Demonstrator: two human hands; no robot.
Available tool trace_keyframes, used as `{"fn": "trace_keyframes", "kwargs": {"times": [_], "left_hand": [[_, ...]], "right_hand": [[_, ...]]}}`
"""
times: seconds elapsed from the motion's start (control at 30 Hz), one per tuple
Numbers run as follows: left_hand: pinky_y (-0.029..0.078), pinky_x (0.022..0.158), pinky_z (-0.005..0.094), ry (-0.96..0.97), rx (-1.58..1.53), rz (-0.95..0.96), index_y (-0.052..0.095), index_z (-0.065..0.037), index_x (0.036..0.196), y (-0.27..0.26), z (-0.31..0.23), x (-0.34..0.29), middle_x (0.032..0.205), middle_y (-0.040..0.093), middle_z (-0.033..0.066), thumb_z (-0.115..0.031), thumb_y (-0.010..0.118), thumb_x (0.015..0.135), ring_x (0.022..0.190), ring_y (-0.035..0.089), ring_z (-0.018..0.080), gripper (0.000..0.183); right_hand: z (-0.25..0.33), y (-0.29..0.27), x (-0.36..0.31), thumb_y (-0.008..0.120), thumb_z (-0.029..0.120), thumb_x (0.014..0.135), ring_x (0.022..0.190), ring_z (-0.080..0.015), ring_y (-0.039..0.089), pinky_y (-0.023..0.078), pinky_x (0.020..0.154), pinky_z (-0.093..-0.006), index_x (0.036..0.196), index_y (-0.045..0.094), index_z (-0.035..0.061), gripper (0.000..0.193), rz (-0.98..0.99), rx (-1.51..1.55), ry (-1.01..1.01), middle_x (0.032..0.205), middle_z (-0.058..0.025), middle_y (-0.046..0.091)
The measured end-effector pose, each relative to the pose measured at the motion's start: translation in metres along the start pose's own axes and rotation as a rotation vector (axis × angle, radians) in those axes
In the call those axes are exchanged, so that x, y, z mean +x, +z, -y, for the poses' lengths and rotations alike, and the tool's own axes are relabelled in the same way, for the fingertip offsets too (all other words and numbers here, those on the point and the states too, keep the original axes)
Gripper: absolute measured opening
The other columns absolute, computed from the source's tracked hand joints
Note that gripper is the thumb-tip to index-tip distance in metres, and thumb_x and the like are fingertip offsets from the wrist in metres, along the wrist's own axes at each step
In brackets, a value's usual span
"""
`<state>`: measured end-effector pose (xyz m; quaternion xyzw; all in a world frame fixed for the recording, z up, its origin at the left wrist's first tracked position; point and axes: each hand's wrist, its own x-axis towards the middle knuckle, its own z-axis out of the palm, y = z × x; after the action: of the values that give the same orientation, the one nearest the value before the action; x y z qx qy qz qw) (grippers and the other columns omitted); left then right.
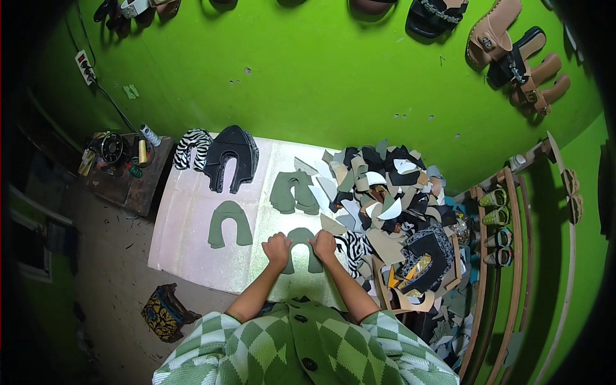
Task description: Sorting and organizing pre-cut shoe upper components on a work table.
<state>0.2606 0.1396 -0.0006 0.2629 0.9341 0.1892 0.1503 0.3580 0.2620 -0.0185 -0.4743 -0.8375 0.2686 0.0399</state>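
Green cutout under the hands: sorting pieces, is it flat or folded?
Flat: the green cutout lies spread on the board under both hands.

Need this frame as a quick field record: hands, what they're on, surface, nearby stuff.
left hand: pressing the left leg of an olive horseshoe-shaped cut piece
right hand: pressing the same piece's right leg
surface: pale work board on the floor
other cut pieces: single olive piece, olive stack, black stack, zebra-print stack
right of board: heap of mixed offcuts
wall: sandals hanging on green wall
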Motion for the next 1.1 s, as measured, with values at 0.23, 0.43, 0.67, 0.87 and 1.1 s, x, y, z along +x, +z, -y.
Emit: {"fn": "trace_keyframes", "kwargs": {"times": [0.23,0.43,0.67,0.87,1.1], "left_hand": [[0.046,0.063,0.0402,0.11,-0.288,0.001,0.058,-0.004,0.084,0.0,0.007,0.0,0.076,0.061,0.0149,-0.018,0.067,0.076,0.074,0.061,0.0315,0.019],[0.046,0.061,0.038,0.156,-0.477,-0.052,0.057,-0.001,0.082,-0.019,0.024,0.012,0.074,0.061,0.0197,-0.014,0.069,0.074,0.07,0.061,0.0334,0.02],[0.046,0.061,0.0333,0.129,-0.576,-0.109,0.059,-0.001,0.085,-0.066,0.093,0.032,0.074,0.062,0.0166,-0.016,0.073,0.072,0.068,0.062,0.0235,0.024],[0.045,0.059,0.028,0.063,-0.661,-0.126,0.058,-0.001,0.084,-0.1,0.167,0.051,0.071,0.062,0.0098,-0.011,0.074,0.072,0.064,0.056,0.0131,0.022],[0.045,0.058,0.0301,0.109,-0.597,-0.171,0.058,-0.001,0.084,-0.122,0.206,0.096,0.07,0.061,0.0128,-0.012,0.074,0.072,0.063,0.057,0.016,0.023]], "right_hand": [[-0.007,-0.004,0.004,0.077,0.024,0.063,0.062,-0.0244,0.06,0.049,0.062,-0.0324,0.073,0.064,0.0029,0.027,0.056,0.213,-0.083,0.067,-0.0114,0.062],[-0.005,0.0,0.022,0.08,0.025,0.061,0.056,-0.0113,0.054,0.046,0.054,-0.0262,0.074,0.064,0.0031,0.03,0.148,0.398,-0.15,0.062,-0.0039,0.059],[0.059,0.038,0.029,0.078,0.013,0.067,0.058,-0.006,0.052,0.044,0.054,-0.0207,0.086,0.061,-0.0004,0.029,0.37,0.666,-0.156,0.068,-0.0007,0.059],[0.138,0.072,0.017,0.076,0.008,0.07,0.056,-0.0052,0.052,0.042,0.051,-0.0197,0.088,0.059,-0.0009,0.027,0.528,0.857,-0.116,0.067,-0.0006,0.059],[0.195,0.097,0.023,0.077,0.012,0.068,0.056,-0.0059,0.051,0.044,0.054,-0.0216,0.086,0.062,0.0007,0.026,0.343,0.667,-0.116,0.066,-0.0004,0.059]]}}
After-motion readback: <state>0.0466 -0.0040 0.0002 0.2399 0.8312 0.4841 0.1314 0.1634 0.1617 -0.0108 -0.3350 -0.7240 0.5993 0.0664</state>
